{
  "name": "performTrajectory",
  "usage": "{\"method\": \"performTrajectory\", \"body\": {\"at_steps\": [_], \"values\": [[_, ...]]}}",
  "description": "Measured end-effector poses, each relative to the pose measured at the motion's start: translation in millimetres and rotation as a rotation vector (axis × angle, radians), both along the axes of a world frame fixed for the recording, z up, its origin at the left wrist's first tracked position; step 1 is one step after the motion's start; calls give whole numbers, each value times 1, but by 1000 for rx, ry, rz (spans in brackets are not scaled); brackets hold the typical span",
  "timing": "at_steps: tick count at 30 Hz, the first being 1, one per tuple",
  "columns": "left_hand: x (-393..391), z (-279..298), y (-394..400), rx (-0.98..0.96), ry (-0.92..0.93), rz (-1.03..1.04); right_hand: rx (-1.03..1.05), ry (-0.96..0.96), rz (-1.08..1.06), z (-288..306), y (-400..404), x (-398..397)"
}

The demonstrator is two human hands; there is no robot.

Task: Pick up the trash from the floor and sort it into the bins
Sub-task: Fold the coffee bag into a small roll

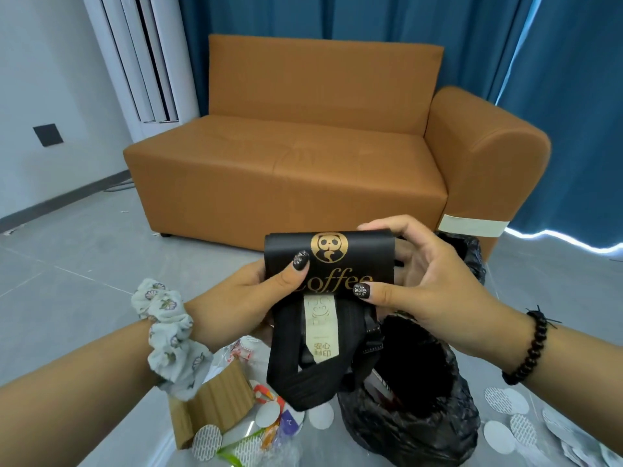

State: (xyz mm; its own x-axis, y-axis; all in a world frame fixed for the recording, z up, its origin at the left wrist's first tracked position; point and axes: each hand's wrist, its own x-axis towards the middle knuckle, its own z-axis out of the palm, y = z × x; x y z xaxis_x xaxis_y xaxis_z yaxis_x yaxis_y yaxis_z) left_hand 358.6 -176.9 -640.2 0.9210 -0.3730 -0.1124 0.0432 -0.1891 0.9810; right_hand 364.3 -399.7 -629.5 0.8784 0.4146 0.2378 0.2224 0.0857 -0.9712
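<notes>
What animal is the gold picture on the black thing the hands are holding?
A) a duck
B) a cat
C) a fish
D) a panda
D: the gold round logo on the black coffee bag, held by the left hand and right hand, shows a panda face above the word "Coffee".

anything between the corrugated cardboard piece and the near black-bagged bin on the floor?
Head view: yes. Round white seals and colourful wrappers lie on the floor between the cardboard and the bin; the held black coffee bag hangs over that gap.

"Coffee" on black bag [328, 261], "安心封印" on seal strip [322, 328]
</notes>
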Motion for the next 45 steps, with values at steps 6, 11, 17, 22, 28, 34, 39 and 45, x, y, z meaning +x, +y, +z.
{"method": "performTrajectory", "body": {"at_steps": [6, 11, 17, 22, 28, 34, 39, 45], "values": [[-1, -1, -2, -319, 205, -66, -189, -464, -138, -3, -1, 0], [0, 0, 2, -305, 103, -80, -339, -785, -184, -7, -1, 3], [2, -2, 2, -282, -24, -12, -281, -233, -84, -4, 0, 1], [11, -14, 6, -158, -225, -2, 152, 403, 58, -12, 6, 1], [14, -32, 0, -23, -153, 35, 11, 385, -182, -31, 8, 11], [13, -38, -2, 213, 122, -71, -533, 188, -484, -46, -20, 38], [9, -41, -5, 273, 175, -158, -1057, 151, -555, -92, -58, 54], [14, -44, 1, 313, 165, -223, -1309, 97, -371, -143, -71, 58]]}}
